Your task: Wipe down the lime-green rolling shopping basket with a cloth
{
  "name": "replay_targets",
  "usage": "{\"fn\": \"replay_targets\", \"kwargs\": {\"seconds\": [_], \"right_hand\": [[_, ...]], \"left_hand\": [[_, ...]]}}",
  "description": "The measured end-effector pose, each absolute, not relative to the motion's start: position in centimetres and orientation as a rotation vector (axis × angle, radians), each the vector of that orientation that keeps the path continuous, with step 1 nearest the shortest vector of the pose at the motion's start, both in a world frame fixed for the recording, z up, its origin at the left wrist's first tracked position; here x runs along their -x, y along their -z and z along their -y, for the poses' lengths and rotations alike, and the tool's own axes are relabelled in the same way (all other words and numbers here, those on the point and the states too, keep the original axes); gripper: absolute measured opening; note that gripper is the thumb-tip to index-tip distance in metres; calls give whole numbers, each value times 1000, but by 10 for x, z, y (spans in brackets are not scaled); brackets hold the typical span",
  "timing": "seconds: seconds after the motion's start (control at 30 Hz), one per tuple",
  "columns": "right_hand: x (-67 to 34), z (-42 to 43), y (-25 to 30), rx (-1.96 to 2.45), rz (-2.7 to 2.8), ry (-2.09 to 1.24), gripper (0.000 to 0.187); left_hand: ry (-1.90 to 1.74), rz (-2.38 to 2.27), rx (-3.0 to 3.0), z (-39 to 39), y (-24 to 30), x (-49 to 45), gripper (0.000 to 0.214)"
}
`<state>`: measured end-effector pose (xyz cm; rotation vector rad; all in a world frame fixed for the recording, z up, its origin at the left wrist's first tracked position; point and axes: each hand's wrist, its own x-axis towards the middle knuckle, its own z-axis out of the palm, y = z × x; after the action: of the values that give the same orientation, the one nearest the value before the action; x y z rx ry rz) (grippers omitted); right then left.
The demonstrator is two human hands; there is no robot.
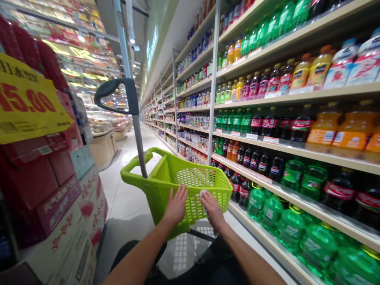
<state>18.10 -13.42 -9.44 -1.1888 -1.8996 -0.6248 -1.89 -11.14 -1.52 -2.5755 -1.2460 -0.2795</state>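
A lime-green shopping cart basket [175, 180] with perforated sides stands in front of me. On its near side wall lies my left hand [176, 205], fingers stretched out and holding nothing. To the right of it, my right hand [213, 211] presses a small white cloth or tissue [203, 194] against the same wall; most of the white piece is hidden under the fingers. A grey pole [139, 144] rises from the cart's left end and carries a dark grey loop handle [115, 97].
Long shelves [297, 146] of drink bottles run along the right side, with large green bottles [292, 225] at the bottom. Stacked cartons [80, 221] under a yellow price sign [29, 101] stand close on the left. A tiled aisle [150, 138] stretches ahead past display counters [102, 146].
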Motion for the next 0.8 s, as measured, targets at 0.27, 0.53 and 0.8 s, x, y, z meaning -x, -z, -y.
{"fn": "replay_targets", "kwargs": {"seconds": [0.27,0.53,0.8], "right_hand": [[-161,123,110,1132,2086,589,32],[-144,117,64,1136,1893,617,38],[-128,123,93,1089,2148,558,31]], "left_hand": [[282,1214,2579,117,21,24,64],[295,1287,2499,115,25,47,65],[285,1349,2509,120,24,67,65]]}}
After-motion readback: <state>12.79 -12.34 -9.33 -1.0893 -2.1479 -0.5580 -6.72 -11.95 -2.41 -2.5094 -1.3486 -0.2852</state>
